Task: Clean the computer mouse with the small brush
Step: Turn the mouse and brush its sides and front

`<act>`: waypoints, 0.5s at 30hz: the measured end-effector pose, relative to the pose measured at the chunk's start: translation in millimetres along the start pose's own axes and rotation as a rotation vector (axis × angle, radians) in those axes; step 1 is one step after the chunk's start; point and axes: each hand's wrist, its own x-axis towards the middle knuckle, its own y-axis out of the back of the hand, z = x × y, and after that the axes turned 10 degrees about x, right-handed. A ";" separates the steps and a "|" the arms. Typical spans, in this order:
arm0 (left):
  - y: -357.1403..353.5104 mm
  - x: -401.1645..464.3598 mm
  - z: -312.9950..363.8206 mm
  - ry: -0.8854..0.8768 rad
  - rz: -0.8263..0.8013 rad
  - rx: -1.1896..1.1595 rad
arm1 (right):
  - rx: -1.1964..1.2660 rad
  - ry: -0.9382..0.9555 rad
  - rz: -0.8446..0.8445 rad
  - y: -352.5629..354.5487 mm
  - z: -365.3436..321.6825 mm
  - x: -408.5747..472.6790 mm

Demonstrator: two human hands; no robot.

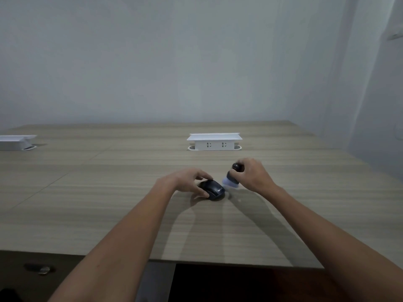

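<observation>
Left hand (pixel 189 179) pins the dark mouse (pixel 212 189) flat on the desk (pixel 109 192), right hand (pixel 250 174) wrapped round the small brush (pixel 231 179), bristles just off its right edge. I'd go light, short strokes, holding the mouse firm. Count: one mouse, one brush, two socket boxes (pixel 214 141)

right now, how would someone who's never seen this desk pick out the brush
Start at the white socket box standing at the middle back of the wooden desk, then come toward the person. The brush is in the right hand, beside the black mouse. Its pale bristle head and dark knob set it apart.
</observation>
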 end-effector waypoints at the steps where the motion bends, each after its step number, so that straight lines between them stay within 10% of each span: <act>1: -0.6 -0.1 -0.2 0.001 -0.006 -0.024 | 0.033 0.013 -0.002 0.0 -3.3 -1.6; 15: 0.2 -5.9 1.7 0.013 0.040 -0.021 | 0.200 -0.101 -0.175 -1.6 -7.2 -12.5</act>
